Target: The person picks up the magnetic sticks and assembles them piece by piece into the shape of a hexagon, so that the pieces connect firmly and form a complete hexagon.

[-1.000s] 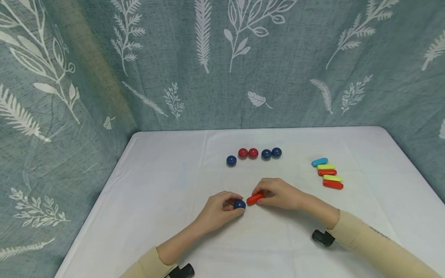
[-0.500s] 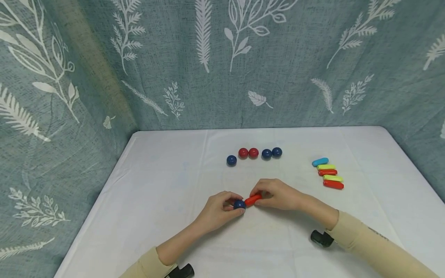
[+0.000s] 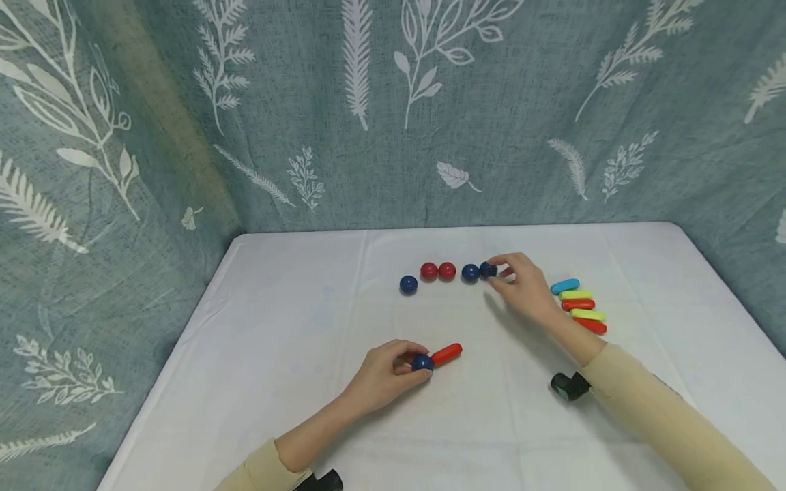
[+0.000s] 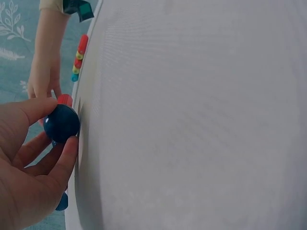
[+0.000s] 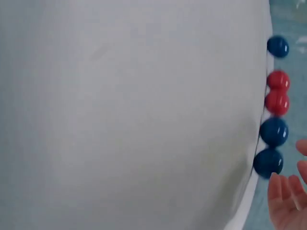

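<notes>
My left hand (image 3: 388, 376) pinches a dark blue ball (image 3: 422, 363) between thumb and fingertips, low over the white table. A short red rod (image 3: 447, 354) lies with one end against that ball; in the left wrist view, part of the red rod (image 4: 64, 99) shows behind it. Farther back, my right hand (image 3: 523, 286) reaches to the rightmost dark blue ball (image 3: 488, 270), thumb and fingers spread about it. In the right wrist view, one fingertip meets the edge of this blue ball (image 5: 268, 164), while other fingers stand apart from it.
Left of the right hand sit another blue ball (image 3: 470, 273), two red balls (image 3: 438, 271) side by side, and a separate blue ball (image 3: 408, 285). Several short rods (image 3: 578, 305) in blue, yellow and red lie beside the right forearm. A patterned curtain (image 3: 381, 164) hangs behind the table.
My right hand first pushed the red rod against the held blue ball, then let go and moved back to the rightmost blue ball. The left hand stays in place.
</notes>
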Demonstrator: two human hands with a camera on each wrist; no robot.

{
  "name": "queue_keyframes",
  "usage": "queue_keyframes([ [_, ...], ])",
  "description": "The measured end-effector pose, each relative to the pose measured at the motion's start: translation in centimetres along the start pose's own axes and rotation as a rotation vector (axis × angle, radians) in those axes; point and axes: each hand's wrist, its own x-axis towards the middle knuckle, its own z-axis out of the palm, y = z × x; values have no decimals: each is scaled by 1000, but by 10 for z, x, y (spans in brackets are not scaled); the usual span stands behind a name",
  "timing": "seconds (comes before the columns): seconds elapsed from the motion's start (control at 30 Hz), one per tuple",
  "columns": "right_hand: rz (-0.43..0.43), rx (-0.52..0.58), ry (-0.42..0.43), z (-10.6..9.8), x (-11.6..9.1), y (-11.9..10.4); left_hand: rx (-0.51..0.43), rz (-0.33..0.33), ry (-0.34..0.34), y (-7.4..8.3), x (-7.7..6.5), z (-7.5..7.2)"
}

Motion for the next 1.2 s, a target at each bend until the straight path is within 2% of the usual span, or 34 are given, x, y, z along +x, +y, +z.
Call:
queue_keyframes([
  [0.1,39,-10,-19,-2,10,6,-6,3,-1,-1,0,0],
  [0.33,56,-40,-103,-1,19,11,-21,13,-5,-2,0,1],
  [0.77,36,-100,-140,-5,3,13,-24,12,-1,0,-1,1],
  [0.93,23,-80,-234,-8,-9,10,-23,7,-4,0,-1,1],
  [1.2,6,105,-436,-5,-32,2,-42,4,-13,-2,-1,1],
])
